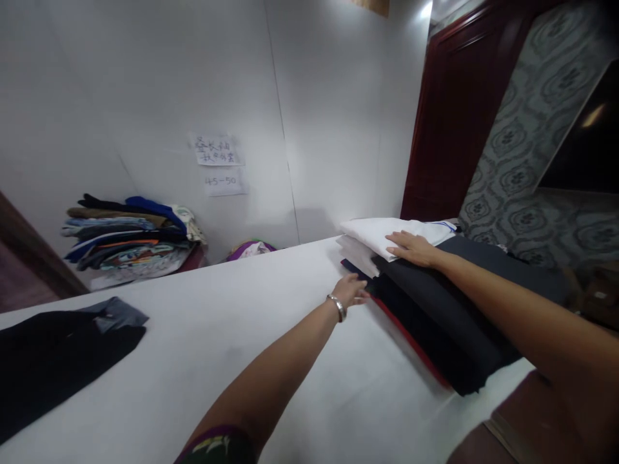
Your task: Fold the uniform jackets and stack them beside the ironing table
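A stack of folded clothes lies on the right of the white table, with a folded white garment (372, 233) on top at its far end. Dark garments (435, 322) make up much of the stack, and a red edge (411, 338) shows low on its near side. My right hand (411, 249) rests flat on the white garment, fingers spread. Beside the stack's left edge is my left hand (352, 290), its fingers apart and slightly bent, with nothing visible in them. A bracelet circles the left wrist.
Black trousers or a similar dark garment (68, 348) lie at the left of the white table (217, 367). A pile of mixed folded clothes (130, 238) stands beyond its far edge, near a purple-rimmed item (251, 249). Handwritten papers (220, 151) hang on the wall.
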Motion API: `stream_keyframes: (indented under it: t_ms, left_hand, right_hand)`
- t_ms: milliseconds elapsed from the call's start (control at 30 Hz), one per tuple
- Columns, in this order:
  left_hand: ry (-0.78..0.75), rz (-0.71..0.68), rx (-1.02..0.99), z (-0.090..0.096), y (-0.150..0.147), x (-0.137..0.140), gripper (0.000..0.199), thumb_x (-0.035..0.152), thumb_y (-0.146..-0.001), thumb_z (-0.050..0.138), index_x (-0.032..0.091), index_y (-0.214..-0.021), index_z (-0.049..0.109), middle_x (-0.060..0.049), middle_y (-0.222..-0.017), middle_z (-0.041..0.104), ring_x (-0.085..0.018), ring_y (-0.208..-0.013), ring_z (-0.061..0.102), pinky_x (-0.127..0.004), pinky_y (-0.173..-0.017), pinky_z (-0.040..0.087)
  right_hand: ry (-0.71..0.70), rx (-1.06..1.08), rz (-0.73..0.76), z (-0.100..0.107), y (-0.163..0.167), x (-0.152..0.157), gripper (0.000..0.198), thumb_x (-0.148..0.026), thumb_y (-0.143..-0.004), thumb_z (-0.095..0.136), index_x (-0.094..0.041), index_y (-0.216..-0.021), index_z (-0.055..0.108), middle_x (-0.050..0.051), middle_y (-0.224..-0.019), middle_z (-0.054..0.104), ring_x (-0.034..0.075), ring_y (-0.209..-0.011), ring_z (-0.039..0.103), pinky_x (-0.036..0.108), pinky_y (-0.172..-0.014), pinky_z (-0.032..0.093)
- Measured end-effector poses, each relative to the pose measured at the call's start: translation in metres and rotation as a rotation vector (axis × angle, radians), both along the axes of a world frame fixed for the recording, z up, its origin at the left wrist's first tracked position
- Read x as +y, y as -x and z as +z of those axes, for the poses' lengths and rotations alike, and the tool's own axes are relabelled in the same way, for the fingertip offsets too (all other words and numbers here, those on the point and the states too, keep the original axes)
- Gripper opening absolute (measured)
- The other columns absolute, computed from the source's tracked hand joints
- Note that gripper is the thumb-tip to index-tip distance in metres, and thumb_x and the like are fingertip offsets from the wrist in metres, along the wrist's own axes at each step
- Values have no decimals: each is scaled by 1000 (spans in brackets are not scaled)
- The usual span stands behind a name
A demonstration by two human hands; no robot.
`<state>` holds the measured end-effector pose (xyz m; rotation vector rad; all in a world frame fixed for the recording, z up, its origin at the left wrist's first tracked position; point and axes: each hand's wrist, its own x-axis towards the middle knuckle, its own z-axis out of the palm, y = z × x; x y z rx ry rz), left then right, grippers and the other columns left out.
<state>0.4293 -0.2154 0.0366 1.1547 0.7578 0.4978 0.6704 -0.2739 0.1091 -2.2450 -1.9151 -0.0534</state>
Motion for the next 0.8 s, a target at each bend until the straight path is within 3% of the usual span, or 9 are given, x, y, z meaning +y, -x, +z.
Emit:
stream_keyframes:
  t_ms: [200, 433, 533, 667, 800]
  left_hand:
    - [61, 30, 177, -46, 88, -19, 42, 29, -69, 74, 14, -104, 56, -12, -104, 66, -11, -63, 62, -25, -64, 51]
    - [195, 199, 186, -76, 197, -52, 48, 36, -61, 80, 15, -97, 57, -8, -93, 67, -12, -63, 61, -27, -66, 48]
    - [225, 260, 126, -82, 226, -66, 49, 36, -60, 79, 15, -98, 56, -9, -97, 67, -12, -66, 62, -26, -67, 48]
    - [230, 274, 101, -79, 244, -81, 47, 36, -62, 78, 15, -99, 57, -10, -102, 66, -12, -68, 62, -26, -67, 48]
    - [191, 263, 67, -69, 253, -94, 43, 36, -64, 76, 15, -96, 59, -10, -98, 67, -12, -66, 62, -27, -67, 48]
  right_hand:
    - [31, -59, -23, -3, 7, -4, 69, -65, -87, 25, -27, -142, 36, 5, -150, 31, 29, -138, 24, 52, -108, 26]
    - [-103, -173, 64, -12, 31, -27, 65, -60, -88, 28, -22, -141, 38, 10, -149, 32, 29, -137, 28, 52, -106, 31]
    - [-131, -223, 57, -16, 39, -35, 64, -56, -87, 34, -21, -140, 38, 12, -148, 34, 31, -135, 31, 51, -104, 34]
    - [-144, -264, 18, -19, 43, -35, 62, -51, -86, 40, -23, -141, 36, 12, -147, 35, 32, -135, 31, 53, -103, 33]
    - [-77, -224, 44, -27, 37, -34, 60, -48, -88, 36, -13, -136, 45, 18, -141, 42, 29, -132, 36, 43, -105, 32]
